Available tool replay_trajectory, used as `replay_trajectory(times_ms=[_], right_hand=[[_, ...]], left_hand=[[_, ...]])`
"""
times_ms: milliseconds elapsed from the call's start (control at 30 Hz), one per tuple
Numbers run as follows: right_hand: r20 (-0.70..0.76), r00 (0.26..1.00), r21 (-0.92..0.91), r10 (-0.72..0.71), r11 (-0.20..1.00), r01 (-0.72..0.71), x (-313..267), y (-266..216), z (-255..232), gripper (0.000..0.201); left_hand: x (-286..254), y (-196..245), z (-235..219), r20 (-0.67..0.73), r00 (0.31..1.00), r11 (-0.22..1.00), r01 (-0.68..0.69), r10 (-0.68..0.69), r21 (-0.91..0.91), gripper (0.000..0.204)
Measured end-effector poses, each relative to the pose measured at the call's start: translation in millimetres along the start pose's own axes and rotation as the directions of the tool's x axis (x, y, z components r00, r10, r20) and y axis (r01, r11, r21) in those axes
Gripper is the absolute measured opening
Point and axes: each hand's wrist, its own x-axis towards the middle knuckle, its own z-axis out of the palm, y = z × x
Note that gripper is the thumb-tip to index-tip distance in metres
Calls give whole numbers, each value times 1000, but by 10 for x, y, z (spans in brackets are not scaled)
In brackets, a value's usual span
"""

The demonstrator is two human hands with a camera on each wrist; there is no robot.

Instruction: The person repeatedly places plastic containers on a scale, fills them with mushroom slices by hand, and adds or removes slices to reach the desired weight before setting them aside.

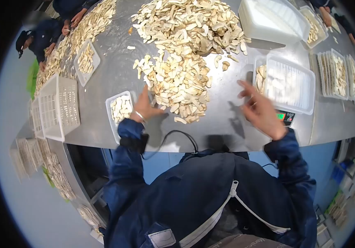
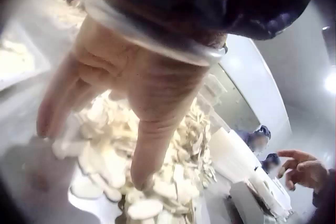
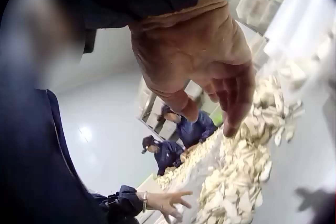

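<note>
A heap of pale slices (image 1: 181,78) lies on the steel table in front of the person. At its left edge, in the head view, the left hand (image 1: 145,105) is spread, thumb and fingers apart, holding nothing. The left wrist view has this hand (image 2: 126,92) with its fingertips close over the slices (image 2: 144,208); contact cannot be told. The right hand (image 1: 262,111) hovers right of the heap, near a clear tray (image 1: 291,84) on a scale, fingers loosely bent and empty. In the right wrist view the right hand (image 3: 199,66) also holds nothing.
A small tray of slices (image 1: 121,108) sits left of the left hand. Further left stand white baskets (image 1: 60,107) and another tray (image 1: 87,62). A larger pile (image 1: 194,25) lies behind. Stacked clear trays (image 1: 272,20) are at the back right. Other people work at the table's far sides.
</note>
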Motion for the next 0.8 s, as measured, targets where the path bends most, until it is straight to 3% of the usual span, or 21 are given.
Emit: replay_trajectory(times_ms=[33, 100, 133, 200, 267, 367, 400, 467, 500, 533, 567, 600, 633, 700, 733, 767, 800], right_hand=[[125, 989, 12, 75, 997, -77, 102, 116, 287, 68], [203, 962, -2, 181, 983, -184, 273, 732, 909, 81], [202, 934, 144, 295, 934, -326, 331, 777, 1040, 82], [256, 829, 423, 497, 714, -558, 442, 754, 1328, 84], [178, 857, 569, 483, 660, -490, 560, 809, 1579, 85], [85, 891, 756, 446, 554, -349, 866, 647, 1718, 84], [44, 906, 815, 422, 509, -277, 1026, 607, 1736, 82], [-28, 934, 892, 357, 431, -138, 1343, 567, 1627, 78], [-60, 948, 913, 314, 400, -75, 1519, 557, 1519, 75], [-153, 962, 918, 225, 393, 54, 1658, 490, 1399, 70], [-214, 951, 921, 221, 371, 121, 1730, 429, 1264, 80], [-301, 935, 850, 188, 498, 173, 1750, 368, 1123, 80], [-379, 914, 759, 145, 613, 217, 1744, 381, 1008, 80], [-560, 811, 408, 170, 909, 91, 1728, 595, 931, 81], [-645, 750, 206, 146, 978, -14, 1732, 708, 926, 82], [-677, 730, 80, 94, 995, -53, 1746, 814, 942, 82], [-701, 713, -46, 36, 994, -96, 1763, 856, 951, 83]], left_hand=[[-139, 21, 185, -27, 996, 996, 80, -79, 24, 129], [-306, 60, 441, -106, 992, 996, 62, -69, -66, 131], [-341, 170, 466, -134, 987, 991, 74, -89, -113, 132], [-268, 238, 550, -196, 975, 982, 70, -104, -176, 131], [-119, 336, 591, -264, 959, 987, 70, -107, -145, 127], [239, 410, 607, -338, 941, 977, -70, -2, -200, 126], [395, 441, 586, -345, 939, 938, -114, -6, -326, 126], [844, 470, 584, -307, 951, 672, -209, -29, -711, 120], [1067, 511, 577, -354, 935, 454, -321, 13, -831, 117], [1259, 549, 461, -372, 928, 501, -332, 21, -799, 118], [1388, 573, 346, -389, 921, 547, -342, 31, -765, 118], [1319, 803, 45, -328, 944, 540, -255, -42, -802, 123], [1296, 815, -34, -306, 951, 627, -209, -49, -750, 123], [1267, 715, -184, -268, 961, 780, -111, -74, -615, 124], [1280, 562, -96, -330, 944, 825, -189, 3, -533, 125], [1319, 384, -14, -374, 925, 947, -180, 71, -264, 126], [1332, 412, -56, -332, 941, 957, -158, 71, -243, 127]])
